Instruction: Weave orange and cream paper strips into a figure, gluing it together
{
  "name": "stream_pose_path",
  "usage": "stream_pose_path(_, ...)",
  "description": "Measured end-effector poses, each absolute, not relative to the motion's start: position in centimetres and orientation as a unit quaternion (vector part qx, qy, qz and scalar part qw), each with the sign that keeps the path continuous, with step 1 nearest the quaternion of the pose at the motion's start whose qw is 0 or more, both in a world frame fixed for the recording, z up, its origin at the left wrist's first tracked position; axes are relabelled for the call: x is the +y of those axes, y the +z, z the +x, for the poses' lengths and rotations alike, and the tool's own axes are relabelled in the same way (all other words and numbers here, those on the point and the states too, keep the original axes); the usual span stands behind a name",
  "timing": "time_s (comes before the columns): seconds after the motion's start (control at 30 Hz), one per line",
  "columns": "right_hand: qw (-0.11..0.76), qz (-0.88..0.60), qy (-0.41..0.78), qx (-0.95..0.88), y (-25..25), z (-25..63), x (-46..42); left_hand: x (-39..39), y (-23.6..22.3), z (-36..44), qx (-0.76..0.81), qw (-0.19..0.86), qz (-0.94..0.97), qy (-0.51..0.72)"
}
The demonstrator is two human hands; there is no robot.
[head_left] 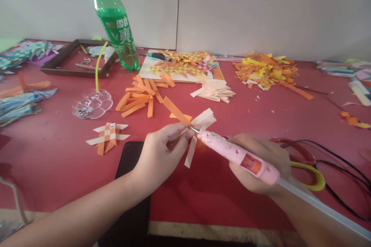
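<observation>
My left hand point(162, 150) pinches a small woven piece of orange and cream paper strips point(193, 123) above the red table. My right hand point(261, 166) grips a pink hot glue gun point(237, 154), a clear glue stick running out of its back. The gun's metal tip touches the woven piece beside my left fingertips. A finished woven orange-and-cream piece point(108, 135) lies flat to the left.
On the red table point(58, 170) lie loose orange strips point(139, 98), cream strips point(214, 90), a scrap pile point(266, 70), a green bottle point(117, 23), a clear flower-shaped tray point(92, 103), a wooden frame point(75, 60), a black phone point(130, 197), scissors point(307, 166) and black cable point(344, 170).
</observation>
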State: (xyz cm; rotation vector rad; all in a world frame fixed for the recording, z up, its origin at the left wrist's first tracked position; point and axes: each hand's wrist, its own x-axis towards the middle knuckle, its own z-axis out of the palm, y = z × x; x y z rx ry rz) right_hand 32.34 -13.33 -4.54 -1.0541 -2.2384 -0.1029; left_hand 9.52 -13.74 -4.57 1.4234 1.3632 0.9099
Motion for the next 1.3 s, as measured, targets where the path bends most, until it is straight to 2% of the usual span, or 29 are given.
stream_pose_path(0.23,0.332,-0.409,-0.017,-0.85,-4.36,32.32,-13.43,-13.67,-4.63,9.51,0.552,0.464,0.578,0.381)
stream_pose_path(0.4,0.326,-0.41,-0.052,-0.85,-4.31,32.28,-13.44,-13.51,-4.63,9.52,0.556,0.454,0.572,0.396)
stream_pose_path(0.93,0.353,-0.393,-0.01,-0.849,-3.83,32.21,-13.18,-13.3,-4.13,9.42,0.564,0.458,0.572,0.382)
stream_pose_path(1.3,0.337,-0.409,0.006,-0.848,-3.74,32.37,-13.28,-13.22,-3.92,9.32,0.559,0.453,0.576,0.388)
